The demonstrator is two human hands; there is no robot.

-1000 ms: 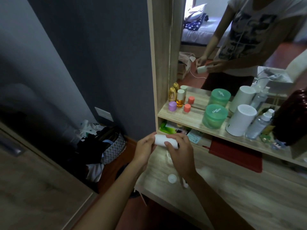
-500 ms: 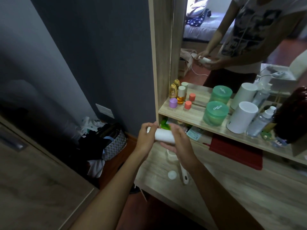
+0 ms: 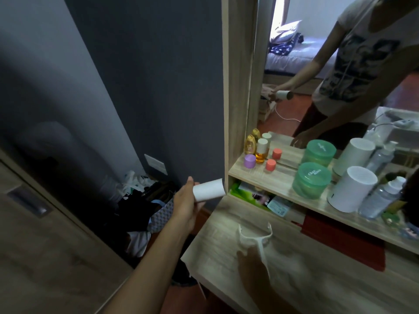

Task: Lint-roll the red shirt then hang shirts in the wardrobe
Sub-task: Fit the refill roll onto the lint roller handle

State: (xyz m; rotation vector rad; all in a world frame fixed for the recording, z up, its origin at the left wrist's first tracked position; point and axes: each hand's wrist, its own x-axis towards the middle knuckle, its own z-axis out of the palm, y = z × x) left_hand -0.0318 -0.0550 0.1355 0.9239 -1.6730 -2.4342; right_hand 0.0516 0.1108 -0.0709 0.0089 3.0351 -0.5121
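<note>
My left hand (image 3: 184, 206) holds a white lint roll cylinder (image 3: 208, 190) out to the left of the wooden dressing table (image 3: 317, 282), over the floor near the dark wall. My right hand (image 3: 251, 266) rests low on the table top, gripping the white plastic lint roller handle frame (image 3: 256, 239), whose forked end points away from me. The frame has no roll on it. No red shirt or wardrobe interior shows in view.
A shelf (image 3: 283, 180) carries small bottles, two green jars (image 3: 311, 180) and a white cylinder (image 3: 352, 191). A mirror (image 3: 340, 64) reflects a person holding the roll. A basket of clothes (image 3: 147, 207) sits on the floor. A wooden door (image 3: 34, 234) is at left.
Both hands held the roll together over the table. Now my left hand has pulled the roll away to the left, and my right hand has dropped onto the handle frame.
</note>
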